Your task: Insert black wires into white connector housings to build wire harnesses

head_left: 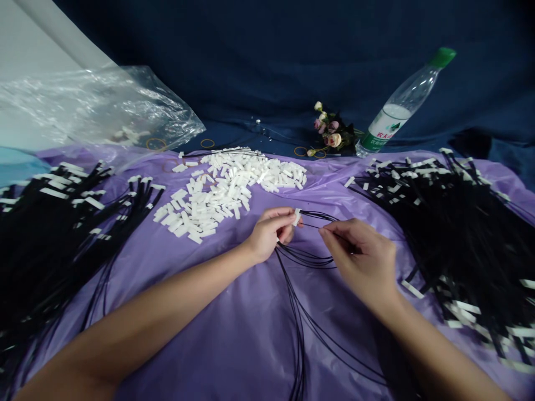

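Near the middle of the purple sheet [234, 312], my left hand [270, 234] pinches a small white connector [297, 216] between thumb and finger. Several thin black wires [317, 214] run from the connector to the right, loop round and pass back under my left hand, then hang down toward the front. My right hand [363, 253], just right of it, has thumb and forefinger closed on a single black wire [311, 225] whose far end reaches the connector. Its other fingers are curled and partly hidden.
Loose white connectors [225, 189] are heaped behind my left hand. Bundles of black wires with white ends lie at the left [54, 250] and right [455, 234]. Farther back are a clear plastic bag [104, 106], artificial flowers [330, 131], rubber bands and a tilted bottle [397, 111].
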Available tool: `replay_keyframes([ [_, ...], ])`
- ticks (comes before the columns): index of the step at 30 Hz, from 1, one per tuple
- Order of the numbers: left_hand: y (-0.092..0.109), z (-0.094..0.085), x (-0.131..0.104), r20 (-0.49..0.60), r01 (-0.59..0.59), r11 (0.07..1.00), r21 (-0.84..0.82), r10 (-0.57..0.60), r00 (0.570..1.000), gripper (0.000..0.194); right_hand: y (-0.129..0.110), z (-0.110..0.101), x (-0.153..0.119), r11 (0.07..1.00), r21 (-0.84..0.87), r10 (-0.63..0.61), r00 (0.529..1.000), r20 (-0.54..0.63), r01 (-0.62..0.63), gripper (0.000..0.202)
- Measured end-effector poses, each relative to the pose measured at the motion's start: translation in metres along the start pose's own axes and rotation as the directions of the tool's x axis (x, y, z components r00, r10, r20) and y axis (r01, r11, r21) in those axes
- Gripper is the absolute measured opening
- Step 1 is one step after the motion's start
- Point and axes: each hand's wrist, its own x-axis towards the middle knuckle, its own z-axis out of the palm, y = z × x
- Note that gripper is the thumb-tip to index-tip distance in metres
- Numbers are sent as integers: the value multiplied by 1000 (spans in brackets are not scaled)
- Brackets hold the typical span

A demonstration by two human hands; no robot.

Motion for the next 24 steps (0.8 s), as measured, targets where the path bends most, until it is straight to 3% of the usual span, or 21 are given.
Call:
replay_keyframes([
  [7,0,0,0,-6,-9,1000,14,9,1000,22,2,4,0,980,-130,-141,987,77,150,4],
  [15,-1,0,1,-10,-26,999,42,27,1000,23,-1,12,0,976,-190,-79,987,139,105,9],
  [24,0,0,1,-13,-23,999,31,23,1000,20,-3,19,0,964,-215,-126,982,142,155,10],
])
